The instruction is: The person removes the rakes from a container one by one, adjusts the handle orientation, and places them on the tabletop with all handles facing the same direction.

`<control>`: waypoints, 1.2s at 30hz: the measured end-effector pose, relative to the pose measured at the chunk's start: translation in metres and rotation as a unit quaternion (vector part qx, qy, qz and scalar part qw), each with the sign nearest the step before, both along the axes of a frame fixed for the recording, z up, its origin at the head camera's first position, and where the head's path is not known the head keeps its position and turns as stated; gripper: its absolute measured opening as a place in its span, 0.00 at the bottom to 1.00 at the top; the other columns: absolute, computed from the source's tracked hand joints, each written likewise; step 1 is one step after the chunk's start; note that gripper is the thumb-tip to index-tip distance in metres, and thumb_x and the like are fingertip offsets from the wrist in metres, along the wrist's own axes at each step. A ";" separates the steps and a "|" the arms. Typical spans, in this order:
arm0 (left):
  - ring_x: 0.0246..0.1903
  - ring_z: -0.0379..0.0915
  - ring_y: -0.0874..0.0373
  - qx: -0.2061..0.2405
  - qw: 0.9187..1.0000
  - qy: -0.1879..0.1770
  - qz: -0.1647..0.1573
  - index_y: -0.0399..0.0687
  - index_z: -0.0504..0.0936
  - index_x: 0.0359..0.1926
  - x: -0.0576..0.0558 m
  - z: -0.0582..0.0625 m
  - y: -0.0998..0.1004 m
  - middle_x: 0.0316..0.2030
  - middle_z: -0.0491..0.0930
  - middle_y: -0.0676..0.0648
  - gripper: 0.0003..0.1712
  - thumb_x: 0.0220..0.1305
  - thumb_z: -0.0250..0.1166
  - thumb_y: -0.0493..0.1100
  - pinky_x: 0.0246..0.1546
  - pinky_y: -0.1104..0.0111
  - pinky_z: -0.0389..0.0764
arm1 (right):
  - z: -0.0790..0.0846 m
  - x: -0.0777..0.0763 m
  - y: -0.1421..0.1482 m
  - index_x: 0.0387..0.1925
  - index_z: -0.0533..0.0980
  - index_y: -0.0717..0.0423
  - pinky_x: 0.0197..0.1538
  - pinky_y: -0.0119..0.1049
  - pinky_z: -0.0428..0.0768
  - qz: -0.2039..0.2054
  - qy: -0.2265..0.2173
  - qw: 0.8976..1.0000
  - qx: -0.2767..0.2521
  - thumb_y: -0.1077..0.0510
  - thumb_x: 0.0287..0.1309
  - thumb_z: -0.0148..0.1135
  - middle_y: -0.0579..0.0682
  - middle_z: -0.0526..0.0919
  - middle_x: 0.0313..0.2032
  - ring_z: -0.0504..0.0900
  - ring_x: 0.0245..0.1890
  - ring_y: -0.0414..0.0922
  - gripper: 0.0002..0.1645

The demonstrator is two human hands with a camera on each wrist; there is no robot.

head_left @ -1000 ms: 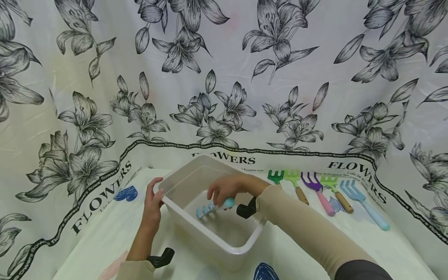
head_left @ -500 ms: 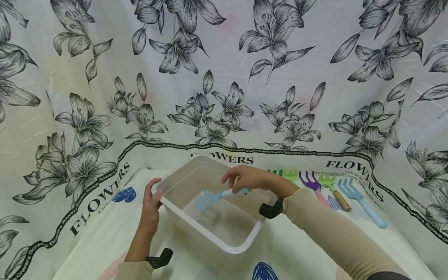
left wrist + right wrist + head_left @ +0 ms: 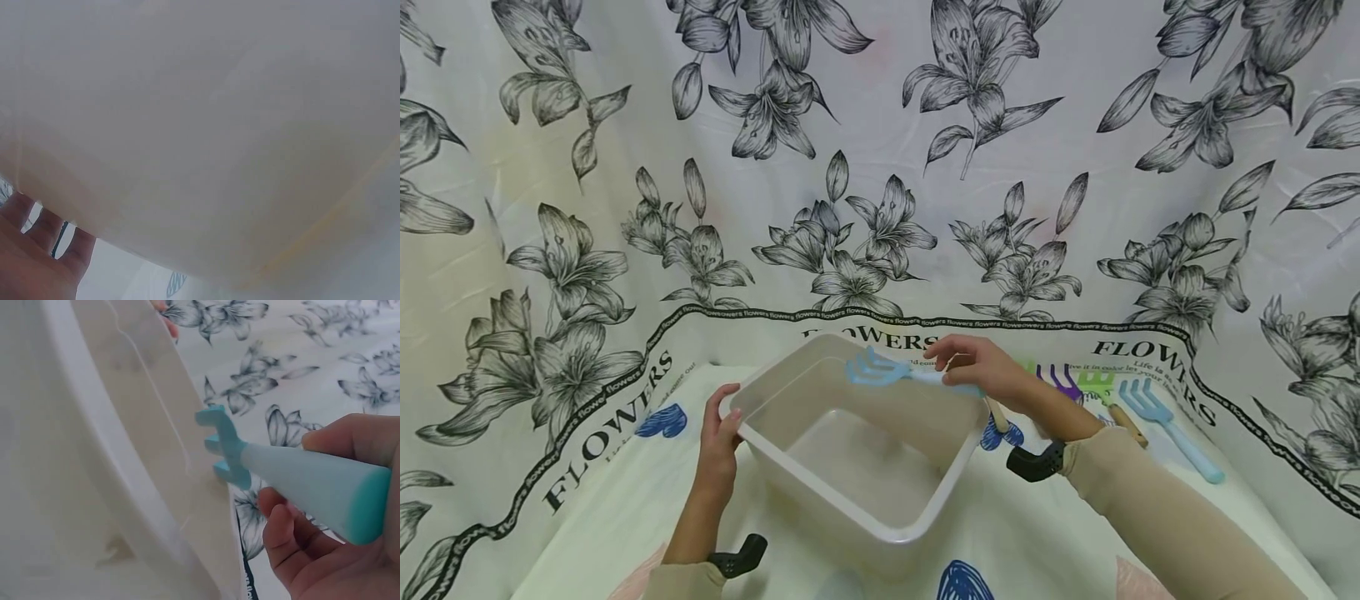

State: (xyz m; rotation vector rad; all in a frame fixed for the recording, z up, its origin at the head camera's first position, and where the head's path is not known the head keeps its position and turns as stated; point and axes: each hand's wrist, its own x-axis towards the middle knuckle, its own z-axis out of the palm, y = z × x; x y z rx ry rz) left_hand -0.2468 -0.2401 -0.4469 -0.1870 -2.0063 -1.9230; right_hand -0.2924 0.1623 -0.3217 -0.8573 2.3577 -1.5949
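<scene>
My left hand (image 3: 718, 442) grips the left corner of a light grey plastic bin (image 3: 820, 481), thumb on the near side. In the left wrist view the bin's outer wall (image 3: 187, 125) takes up most of the picture, and the fingers of my left hand (image 3: 44, 256) curl at its edge. My right hand (image 3: 985, 371) holds a light blue hand rake (image 3: 876, 368) by its pale handle, above the bin's far side. The right wrist view has the thumb and fingers of my right hand (image 3: 306, 550) around the handle (image 3: 306, 484), tines turned towards the bin.
Right of the bin lie more hand rakes: a light blue one (image 3: 1176, 433), a green one (image 3: 1097, 383) with a wooden handle, and a purple one (image 3: 1060, 382) partly behind my right arm. A wooden handle (image 3: 997, 417) shows beside the bin. Flower-printed cloth (image 3: 880, 233) hangs behind.
My right hand has lifted the light blue rake up from inside the bin and moved it back and to the right. My left hand keeps its grip on the corner.
</scene>
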 end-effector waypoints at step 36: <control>0.56 0.65 0.49 -0.002 1.000 -0.002 -0.002 0.52 0.53 0.70 0.000 0.000 0.000 0.62 0.63 0.49 0.26 0.76 0.41 0.50 0.56 0.65 0.68 | -0.091 0.053 0.087 0.55 0.74 0.62 0.44 0.36 0.79 -0.255 -0.044 0.963 -0.078 0.69 0.60 0.58 0.60 0.75 0.45 0.75 0.42 0.51 0.20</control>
